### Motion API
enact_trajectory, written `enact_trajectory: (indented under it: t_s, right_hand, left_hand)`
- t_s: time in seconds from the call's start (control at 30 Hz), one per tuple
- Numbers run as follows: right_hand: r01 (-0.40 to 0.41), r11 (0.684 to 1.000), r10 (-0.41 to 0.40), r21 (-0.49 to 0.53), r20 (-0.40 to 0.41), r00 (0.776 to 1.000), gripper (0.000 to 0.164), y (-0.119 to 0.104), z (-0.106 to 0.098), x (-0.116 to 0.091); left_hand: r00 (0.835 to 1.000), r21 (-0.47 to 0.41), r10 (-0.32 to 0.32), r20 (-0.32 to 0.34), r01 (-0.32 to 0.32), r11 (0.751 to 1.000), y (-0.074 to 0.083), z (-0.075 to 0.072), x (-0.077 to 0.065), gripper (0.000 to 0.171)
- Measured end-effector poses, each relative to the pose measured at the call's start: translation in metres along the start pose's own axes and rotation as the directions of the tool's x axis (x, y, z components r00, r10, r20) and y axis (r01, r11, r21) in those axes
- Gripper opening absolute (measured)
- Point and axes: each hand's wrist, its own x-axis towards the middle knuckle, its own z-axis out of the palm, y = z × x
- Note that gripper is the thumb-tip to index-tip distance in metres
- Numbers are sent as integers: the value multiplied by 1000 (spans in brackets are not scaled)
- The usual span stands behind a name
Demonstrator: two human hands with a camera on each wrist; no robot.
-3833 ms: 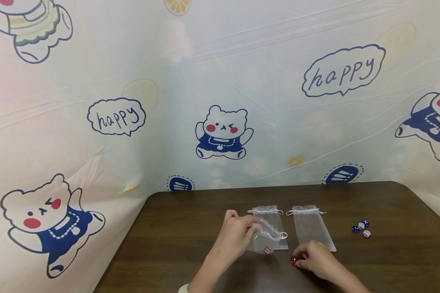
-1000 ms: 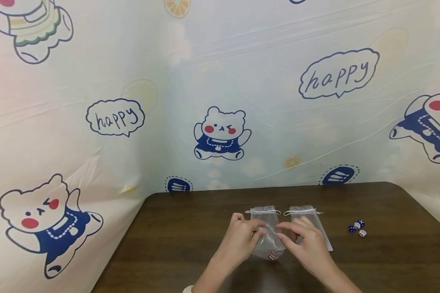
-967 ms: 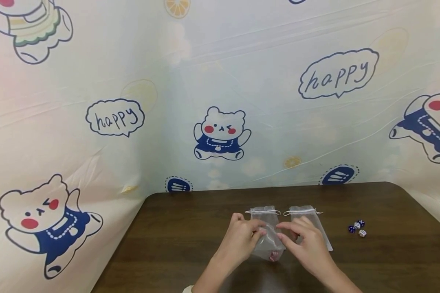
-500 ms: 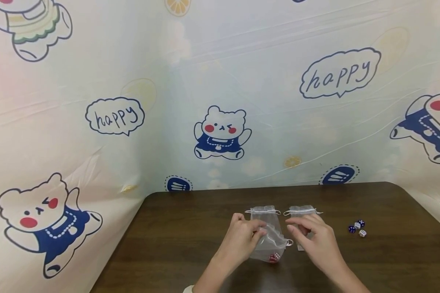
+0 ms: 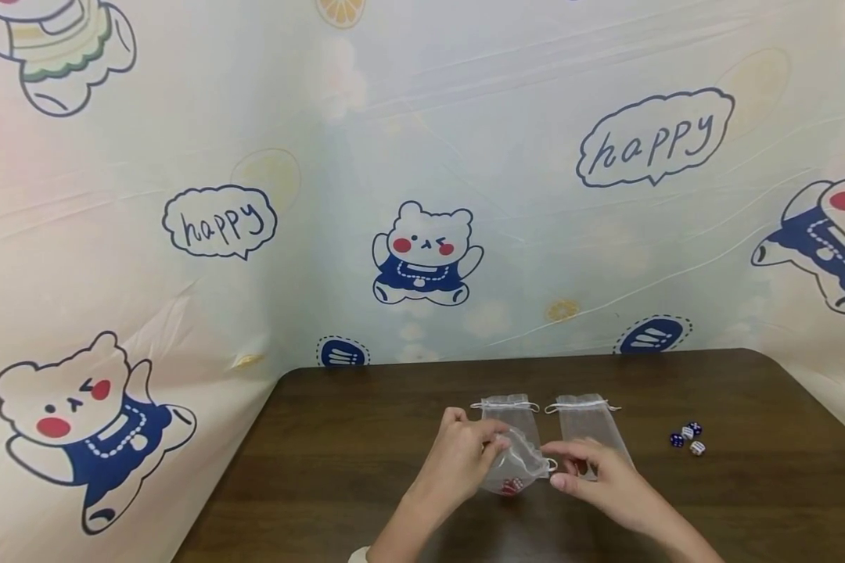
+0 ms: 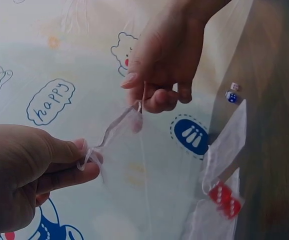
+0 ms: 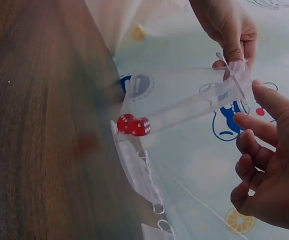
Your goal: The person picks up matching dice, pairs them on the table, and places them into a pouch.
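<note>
Between the thumb and fingers of my left hand [image 5: 458, 453], the gathered mouth of a sheer white drawstring pouch [image 5: 496, 473] is pinched. The pouch hangs above the table, tilted, with two red dice [image 7: 133, 125] at its bottom. Its white drawstring loop [image 5: 551, 464] sticks out on the right side. My right hand [image 5: 602, 477] is at that loop, thumb and index finger parted around it and the other fingers loosely bent. In the right wrist view the loop lies between the parted thumb and index fingertips.
Two more sheer pouches lie flat on the brown table [image 5: 338, 461]: one pouch [image 5: 510, 414] behind the held one, another pouch [image 5: 591, 426] to its right. Several blue and white dice [image 5: 687, 432] sit at the right. A printed cloth [image 5: 310, 258] hangs behind the table.
The red die that was at my right fingers on the table is now in the pouch. My right hand rose to the pouch mouth, drew back right, then came lower to the loop.
</note>
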Motion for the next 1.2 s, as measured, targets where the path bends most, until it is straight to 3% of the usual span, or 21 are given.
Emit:
enact_trajectory:
  t_s: [0.27,0.4,0.6,0.8,0.9,1.07,1.2]
  right_hand:
    - [96,995,-96,-18,-7,995,17,8,1,2]
    - [92,995,-93,-40,-35,995,15,7,1,3]
    - [38,992,-56,-117,-157,986,19,1,-1,5]
    - [-36,987,-16,-160,-308,951,19,-3,-8,5]
    - [-62,981,-13,-186,-373,928,19,-2,-12,5]
    - [-92,976,-6,-197,-449,894,16,-1,-18,4]
    - [-122,980,28,-159,-492,870,14,-4,-21,3]
  left_hand:
    - [1000,-30,14,20,-14,999,0,3,0,15]
    - [999,-51,23,22,-22,998,0,3,0,14]
    - [997,-121,35,69,-26,992,-2,1,0,17]
    - [978,-218,-2,208,48,975,-3,-3,-2,25]
    - [970,-246,-3,244,65,967,-2,-4,-3,28]
    - [967,-244,10,254,54,968,-2,-4,-4,31]
    - [972,-188,29,232,16,982,-3,-4,-4,19]
